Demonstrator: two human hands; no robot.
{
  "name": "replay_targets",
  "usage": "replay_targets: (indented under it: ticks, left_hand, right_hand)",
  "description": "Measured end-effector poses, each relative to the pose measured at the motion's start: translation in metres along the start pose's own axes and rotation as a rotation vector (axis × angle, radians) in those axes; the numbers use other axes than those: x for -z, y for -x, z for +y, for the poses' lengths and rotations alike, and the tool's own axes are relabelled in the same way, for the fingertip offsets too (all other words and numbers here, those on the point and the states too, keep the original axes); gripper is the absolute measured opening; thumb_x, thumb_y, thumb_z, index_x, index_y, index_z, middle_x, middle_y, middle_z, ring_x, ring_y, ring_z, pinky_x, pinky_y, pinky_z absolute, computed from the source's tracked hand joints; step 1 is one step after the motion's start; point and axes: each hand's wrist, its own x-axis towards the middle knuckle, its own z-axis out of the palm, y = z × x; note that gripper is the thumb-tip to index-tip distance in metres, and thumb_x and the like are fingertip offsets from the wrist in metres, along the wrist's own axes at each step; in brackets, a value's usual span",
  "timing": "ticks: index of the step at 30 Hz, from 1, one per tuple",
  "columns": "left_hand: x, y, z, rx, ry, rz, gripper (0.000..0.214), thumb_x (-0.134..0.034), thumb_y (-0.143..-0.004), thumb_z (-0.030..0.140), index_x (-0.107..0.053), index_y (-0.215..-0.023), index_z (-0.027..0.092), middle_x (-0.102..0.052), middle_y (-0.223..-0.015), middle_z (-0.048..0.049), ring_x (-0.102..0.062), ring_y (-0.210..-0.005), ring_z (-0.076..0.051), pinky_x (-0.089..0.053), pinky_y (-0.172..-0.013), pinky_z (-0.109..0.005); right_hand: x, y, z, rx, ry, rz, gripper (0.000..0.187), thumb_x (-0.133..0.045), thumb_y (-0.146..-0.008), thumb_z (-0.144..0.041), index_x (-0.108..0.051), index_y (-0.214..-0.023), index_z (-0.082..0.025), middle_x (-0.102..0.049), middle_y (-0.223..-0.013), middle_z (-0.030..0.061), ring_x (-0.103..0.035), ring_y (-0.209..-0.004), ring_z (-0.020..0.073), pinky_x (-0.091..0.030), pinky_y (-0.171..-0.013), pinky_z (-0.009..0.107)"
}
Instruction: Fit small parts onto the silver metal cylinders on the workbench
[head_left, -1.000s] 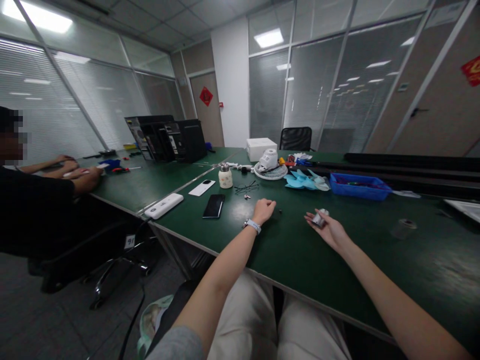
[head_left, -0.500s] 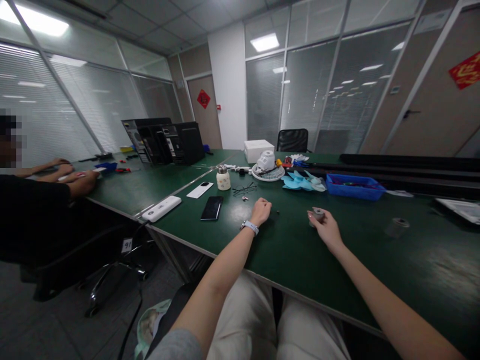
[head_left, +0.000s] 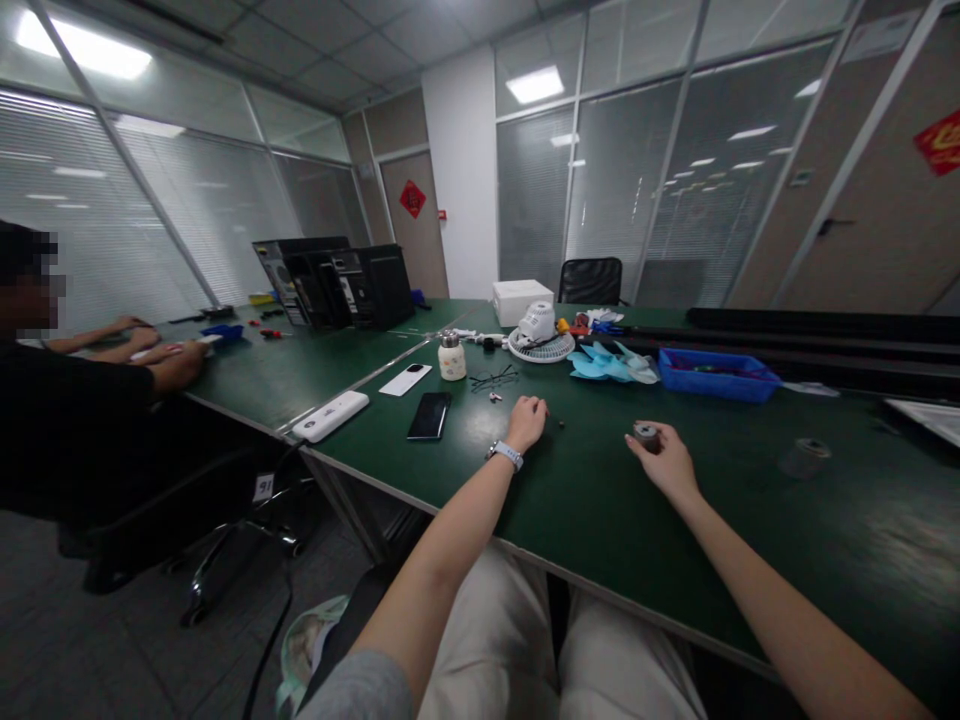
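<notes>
My right hand (head_left: 670,465) has its thumb and fingers wrapped round a short grey metal cylinder (head_left: 646,436) with a dark opening in its top. The cylinder is low over the green table; whether it touches the surface I cannot tell. My left hand (head_left: 527,422), with a watch on its wrist, rests on the table to the left, its fingers curled closed. What those fingers hold, if anything, is hidden. Just right of them lies a tiny brownish piece (head_left: 562,424). A second grey metal cylinder (head_left: 806,458) stands farther right on the table.
Behind my hands are a white fan (head_left: 537,325), light-blue fan blades (head_left: 604,362) and a blue tray (head_left: 718,378). Leftward lie glasses (head_left: 495,378), a bottle (head_left: 451,358), a black phone (head_left: 429,416) and a white power bank (head_left: 331,416). A person (head_left: 71,420) sits at far left.
The view has shifted slightly. In my right hand the metal cylinder is a little lower, its top facing up more plainly. My left hand stays where it was on the table.
</notes>
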Motion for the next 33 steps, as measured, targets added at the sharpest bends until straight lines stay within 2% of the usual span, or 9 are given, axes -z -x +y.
replay_targets:
  ticks: [7, 11, 16, 21, 26, 30, 33]
  left_hand:
    - [0.000, -0.001, -0.002, 0.006, 0.023, 0.033, 0.028, -0.037, -0.087, 0.021, -0.061, -0.074, 0.020, -0.059, -0.085, -0.0049, -0.054, -0.092, -0.016, -0.040, -0.086, -0.027]
    - [-0.002, -0.004, -0.008, -0.010, 0.040, 0.046, 0.027, -0.037, -0.086, 0.022, -0.061, -0.074, 0.020, -0.061, -0.085, -0.0052, -0.054, -0.092, -0.018, -0.040, -0.086, -0.029]
    - [-0.005, -0.007, -0.013, -0.022, 0.033, 0.053, 0.027, -0.038, -0.086, 0.025, -0.062, -0.075, 0.020, -0.062, -0.087, -0.0063, -0.055, -0.091, -0.019, -0.042, -0.084, -0.030]
    - [-0.006, -0.007, -0.013, -0.023, 0.019, 0.039, 0.026, -0.039, -0.086, 0.025, -0.062, -0.076, 0.020, -0.064, -0.089, -0.0064, -0.055, -0.093, -0.019, -0.042, -0.084, -0.030]
    - [-0.007, -0.006, -0.013, 0.012, 0.045, 0.061, 0.022, -0.041, -0.087, 0.026, -0.060, -0.081, 0.019, -0.063, -0.089, -0.0050, -0.056, -0.089, -0.017, -0.043, -0.082, -0.029]
    - [-0.006, -0.002, -0.013, 0.027, 0.082, 0.087, 0.017, -0.044, -0.087, 0.026, -0.058, -0.087, 0.018, -0.063, -0.090, -0.0044, -0.057, -0.084, -0.014, -0.043, -0.078, -0.027]
    - [-0.007, 0.000, -0.013, 0.022, 0.104, 0.096, 0.017, -0.043, -0.087, 0.027, -0.057, -0.088, 0.017, -0.063, -0.089, -0.0045, -0.057, -0.082, -0.013, -0.042, -0.076, -0.025]
  right_hand:
    - [0.008, 0.004, -0.015, -0.008, 0.098, 0.029, 0.039, -0.074, -0.061, -0.036, -0.067, -0.097, -0.024, -0.068, -0.087, 0.0029, -0.062, -0.078, 0.0185, -0.050, -0.077, 0.034]
    - [0.020, 0.002, -0.022, -0.002, 0.102, 0.072, 0.038, -0.074, -0.060, -0.034, -0.067, -0.096, -0.025, -0.067, -0.086, 0.0012, -0.061, -0.080, 0.0178, -0.048, -0.082, 0.035]
    - [0.060, -0.009, -0.025, 0.070, 0.177, 0.259, 0.042, -0.074, -0.063, -0.033, -0.064, -0.103, -0.024, -0.063, -0.101, 0.0061, -0.057, -0.099, 0.0222, -0.042, -0.094, 0.038]
    - [0.095, -0.020, -0.009, -0.024, 0.248, 0.407, 0.044, -0.073, -0.065, -0.023, -0.061, -0.108, -0.022, -0.061, -0.107, 0.0100, -0.053, -0.111, 0.0272, -0.037, -0.099, 0.045]
    - [0.098, -0.023, 0.007, -0.113, 0.245, 0.459, 0.039, -0.071, -0.064, -0.014, -0.061, -0.102, -0.022, -0.059, -0.106, 0.0122, -0.051, -0.112, 0.0310, -0.035, -0.098, 0.053]
    - [0.098, -0.023, 0.012, -0.155, 0.427, 0.435, 0.042, -0.066, -0.071, -0.017, -0.058, -0.112, -0.021, -0.055, -0.114, 0.0184, -0.052, -0.108, 0.0377, -0.037, -0.089, 0.062]
    - [0.099, -0.024, 0.010, -0.174, 0.555, 0.414, 0.053, -0.066, -0.071, -0.020, -0.053, -0.123, -0.021, -0.050, -0.121, 0.0240, -0.051, -0.108, 0.0437, -0.037, -0.083, 0.065]
